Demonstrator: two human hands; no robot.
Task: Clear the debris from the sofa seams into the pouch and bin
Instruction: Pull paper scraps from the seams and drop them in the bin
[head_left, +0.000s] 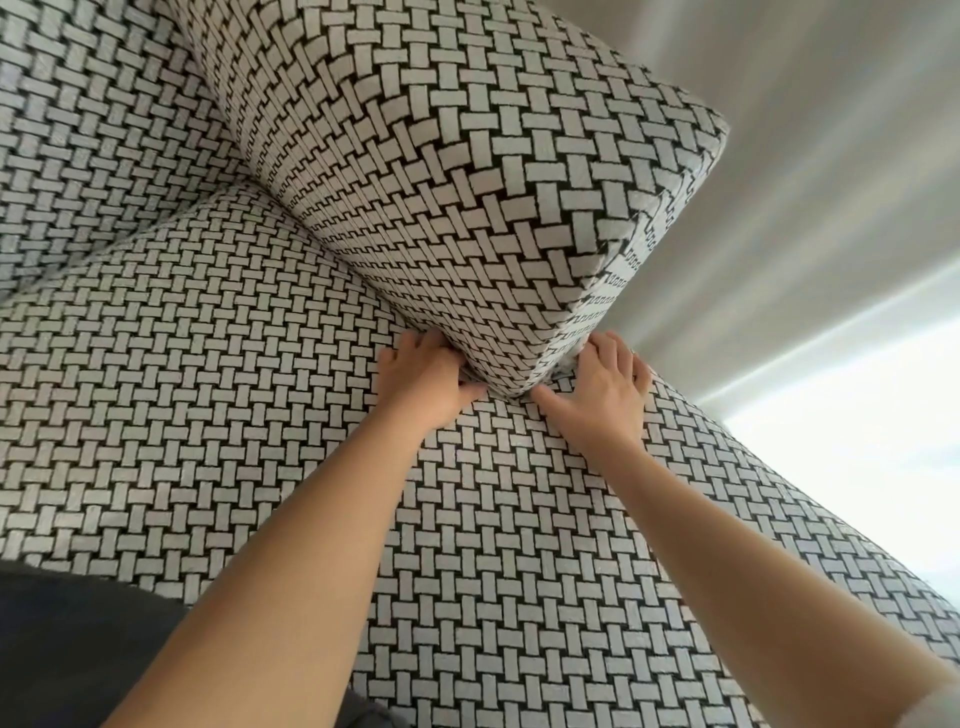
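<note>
Fingers (415, 343) of left hand (426, 382) were tucked into seam (358, 278) between armrest (467, 182) and seat (208, 389), grip hidden; right hand (602, 392) lay flat, fingers spread, at armrest's front corner.

Both arms outstretched, left hand (426, 382) fingertips hidden, right hand (605, 392) flat

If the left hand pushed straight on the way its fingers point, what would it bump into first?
Probably the sofa arm: the left hand has its fingertips tucked in the seam where that arm meets the seat cushion. What's deeper is hidden.
</note>
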